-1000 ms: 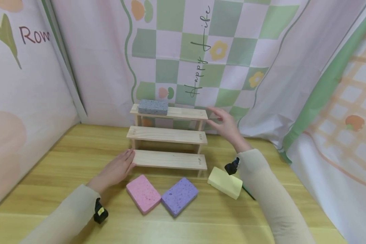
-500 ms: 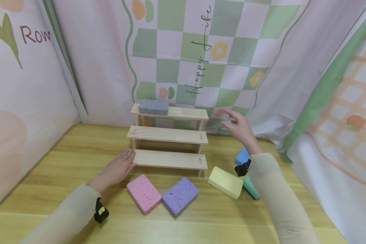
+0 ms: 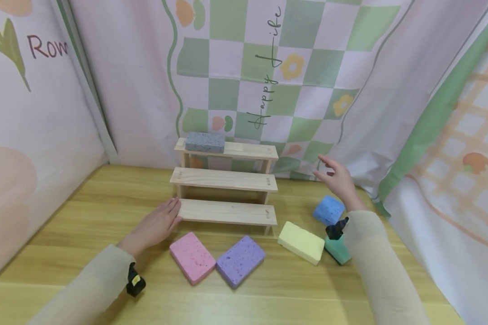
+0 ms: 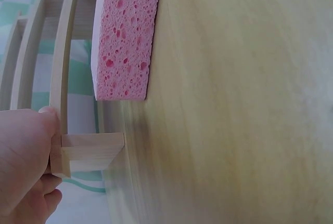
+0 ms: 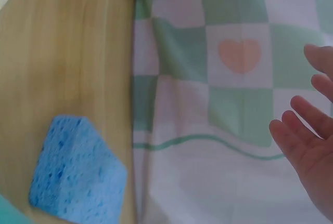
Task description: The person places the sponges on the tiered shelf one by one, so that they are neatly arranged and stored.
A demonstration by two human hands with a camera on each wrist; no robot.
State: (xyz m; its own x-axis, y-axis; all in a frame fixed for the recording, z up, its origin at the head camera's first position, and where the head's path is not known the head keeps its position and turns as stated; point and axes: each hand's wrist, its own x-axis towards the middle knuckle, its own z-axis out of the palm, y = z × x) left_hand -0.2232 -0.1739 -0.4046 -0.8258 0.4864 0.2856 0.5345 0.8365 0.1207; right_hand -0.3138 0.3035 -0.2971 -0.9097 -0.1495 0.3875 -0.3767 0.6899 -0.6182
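Observation:
A wooden three-step shelf (image 3: 223,179) stands on the table. My left hand (image 3: 153,228) grips the left end of its lowest step; in the left wrist view, thumb and fingers lie around the board's end (image 4: 59,161). A grey-blue speckled sponge (image 3: 204,142) lies on the left of the top step. My right hand (image 3: 339,180) is raised to the right of the shelf, fingers loosely bent and holding nothing. Nearest below it is a blue sponge (image 3: 327,210), also seen in the right wrist view. A pink sponge (image 3: 192,258) lies by my left hand.
A purple sponge (image 3: 241,262) touches the pink one in front of the shelf. To the right lie a pale yellow sponge (image 3: 301,243) and a green sponge (image 3: 338,249), partly behind my sleeve. A checked curtain (image 3: 293,90) hangs behind the table (image 3: 179,304).
My right hand has moved right, away from the top step's right end, uncovering the blue and green sponges. My left hand has stayed on the lowest step.

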